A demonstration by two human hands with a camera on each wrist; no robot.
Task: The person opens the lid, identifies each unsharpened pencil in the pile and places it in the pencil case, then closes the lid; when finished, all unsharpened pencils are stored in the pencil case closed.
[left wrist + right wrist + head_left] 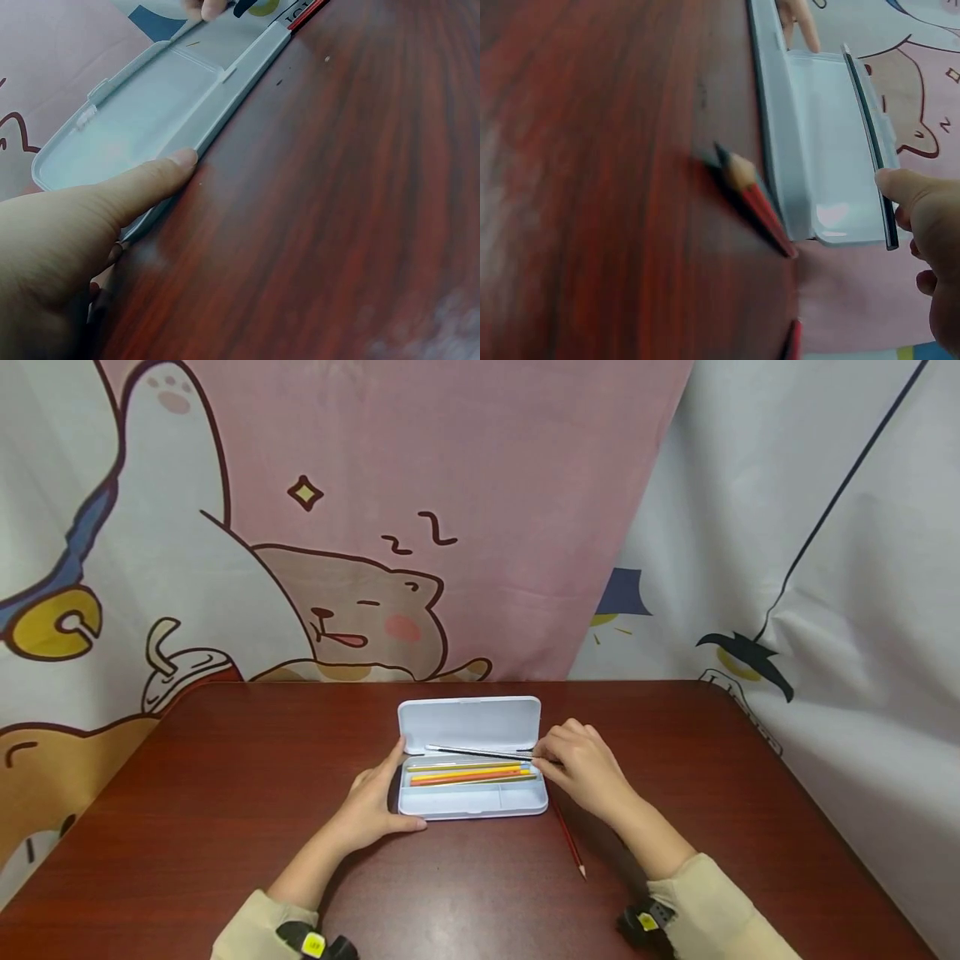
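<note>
A white pencil case (472, 808) lies opened on the table, its lid tilted back. Inside, yellow and orange pencils (468, 774) lie lengthwise in the long compartment. My left hand (369, 802) holds the case's left end, with the thumb (154, 180) along the front edge and the fingers toward the hinge. At the case's right end, my right hand (588, 766) pinches a dark, shiny pencil (870, 135) near one end. That pencil slants above the back of the case, in front of the lid (469, 723).
A sharpened red pencil (568, 835) lies on the brown table (465, 893), just right of the case. Another red piece (793, 341) shows at the bottom of the right wrist view. Behind the table hangs a cartoon-printed cloth (517, 527).
</note>
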